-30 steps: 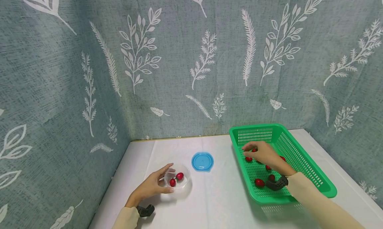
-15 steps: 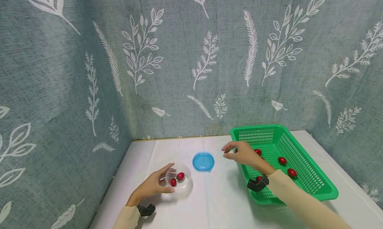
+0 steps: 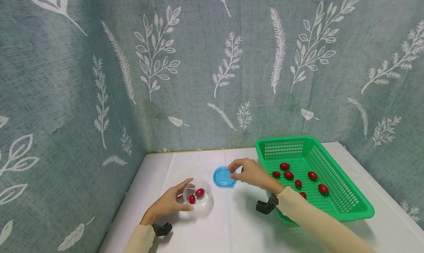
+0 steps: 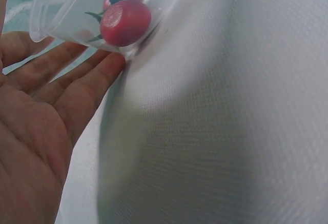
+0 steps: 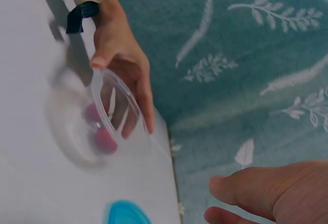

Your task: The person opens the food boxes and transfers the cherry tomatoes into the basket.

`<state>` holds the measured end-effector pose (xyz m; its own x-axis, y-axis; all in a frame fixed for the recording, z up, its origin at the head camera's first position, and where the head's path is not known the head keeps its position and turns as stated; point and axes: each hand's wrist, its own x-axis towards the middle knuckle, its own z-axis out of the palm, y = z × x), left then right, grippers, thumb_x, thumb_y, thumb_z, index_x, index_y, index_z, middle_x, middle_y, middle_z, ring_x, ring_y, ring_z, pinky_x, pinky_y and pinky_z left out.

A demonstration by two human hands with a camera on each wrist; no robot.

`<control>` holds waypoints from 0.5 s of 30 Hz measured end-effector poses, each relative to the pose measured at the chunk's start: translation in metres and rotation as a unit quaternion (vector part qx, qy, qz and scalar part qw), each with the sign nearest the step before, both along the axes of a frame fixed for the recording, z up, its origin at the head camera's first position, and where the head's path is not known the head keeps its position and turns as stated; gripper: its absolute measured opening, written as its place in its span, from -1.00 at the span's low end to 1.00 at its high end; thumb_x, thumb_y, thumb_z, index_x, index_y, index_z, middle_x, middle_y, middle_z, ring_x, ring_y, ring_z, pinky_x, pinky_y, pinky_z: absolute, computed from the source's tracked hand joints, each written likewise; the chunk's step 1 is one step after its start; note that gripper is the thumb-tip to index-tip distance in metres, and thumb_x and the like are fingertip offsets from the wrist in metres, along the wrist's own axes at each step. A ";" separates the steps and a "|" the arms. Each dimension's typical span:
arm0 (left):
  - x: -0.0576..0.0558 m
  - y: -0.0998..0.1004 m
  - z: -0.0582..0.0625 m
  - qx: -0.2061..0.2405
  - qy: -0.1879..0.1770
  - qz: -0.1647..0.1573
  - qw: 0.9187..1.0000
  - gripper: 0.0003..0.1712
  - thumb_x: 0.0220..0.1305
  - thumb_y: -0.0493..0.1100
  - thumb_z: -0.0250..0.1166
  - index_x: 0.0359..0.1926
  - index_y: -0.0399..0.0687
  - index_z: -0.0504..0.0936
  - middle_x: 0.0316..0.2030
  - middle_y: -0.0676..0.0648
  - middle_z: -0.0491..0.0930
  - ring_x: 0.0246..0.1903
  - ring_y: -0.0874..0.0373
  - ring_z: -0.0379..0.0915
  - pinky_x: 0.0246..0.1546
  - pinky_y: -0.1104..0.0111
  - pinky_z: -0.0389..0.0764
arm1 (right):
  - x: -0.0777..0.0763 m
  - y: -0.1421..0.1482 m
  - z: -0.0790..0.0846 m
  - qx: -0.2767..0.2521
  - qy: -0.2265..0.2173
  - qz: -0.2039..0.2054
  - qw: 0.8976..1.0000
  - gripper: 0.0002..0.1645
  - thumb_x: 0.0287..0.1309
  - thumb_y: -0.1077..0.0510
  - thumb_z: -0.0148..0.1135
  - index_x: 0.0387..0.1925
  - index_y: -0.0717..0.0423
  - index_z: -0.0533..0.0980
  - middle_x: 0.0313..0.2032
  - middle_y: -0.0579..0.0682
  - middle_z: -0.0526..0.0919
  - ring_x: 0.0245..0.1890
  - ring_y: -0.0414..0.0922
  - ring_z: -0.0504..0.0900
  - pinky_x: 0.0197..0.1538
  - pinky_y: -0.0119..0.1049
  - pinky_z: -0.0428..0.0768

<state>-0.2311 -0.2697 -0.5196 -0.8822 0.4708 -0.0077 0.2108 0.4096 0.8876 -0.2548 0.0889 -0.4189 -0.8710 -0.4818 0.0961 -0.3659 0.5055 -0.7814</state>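
My left hand (image 3: 169, 203) grips the side of a clear round cup (image 3: 202, 200) on the table, fingers behind and thumb in front. Inside lie two red cherry tomatoes (image 3: 200, 192), their green stems plain in the left wrist view. Over the right edge of a blue lid (image 3: 222, 178) hovers my right hand (image 3: 253, 174), thumb and forefinger curled toward each other. A cherry tomato (image 3: 242, 169) seems held there, mostly hidden behind the fingers; only a dark sliver shows. The right wrist view shows the thumb (image 5: 241, 185) and a finger, not the held thing.
A green slotted basket (image 3: 344, 185) stands at the right with several cherry tomatoes (image 3: 312, 175) spread inside. My right forearm crosses its near left corner. Patterned grey-green cloth (image 3: 198, 69) hangs behind and left of the white table (image 3: 188, 161).
My right hand has come up out of the green basket and moved left to the blue lid. The left hand and the cup stay in place.
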 end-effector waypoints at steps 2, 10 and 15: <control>0.000 0.000 0.000 -0.001 -0.002 0.002 1.000 0.20 0.08 -0.08 0.64 0.62 -0.08 0.12 0.39 -0.20 0.41 0.47 -0.22 0.18 0.34 0.08 0.41 | 0.001 -0.008 0.000 0.002 -0.008 0.006 1.000 -0.82 0.27 0.15 0.44 -0.09 -0.06 0.69 -0.17 -0.12 0.69 -0.44 -0.04 0.62 -0.32 -0.20 0.68; -0.001 -0.001 -0.001 0.007 0.005 -0.009 1.000 0.21 0.09 -0.08 0.63 0.62 -0.12 0.09 0.40 -0.22 0.40 0.47 -0.22 0.18 0.33 0.16 0.45 | 0.005 -0.037 -0.009 0.009 0.005 0.040 0.999 -0.81 0.24 0.16 0.44 -0.10 0.04 0.69 -0.18 -0.09 0.72 -0.40 -0.16 0.65 -0.32 -0.28 0.67; -0.002 -0.001 -0.002 0.013 0.001 -0.012 1.000 0.20 0.10 -0.10 0.63 0.62 -0.10 0.09 0.40 -0.23 0.39 0.47 -0.21 0.19 0.34 0.14 0.43 | 0.008 -0.055 -0.014 0.000 -0.001 0.057 0.998 -0.78 0.22 0.18 0.45 -0.08 0.06 0.70 -0.15 -0.02 0.73 -0.44 -0.12 0.69 -0.37 -0.30 0.70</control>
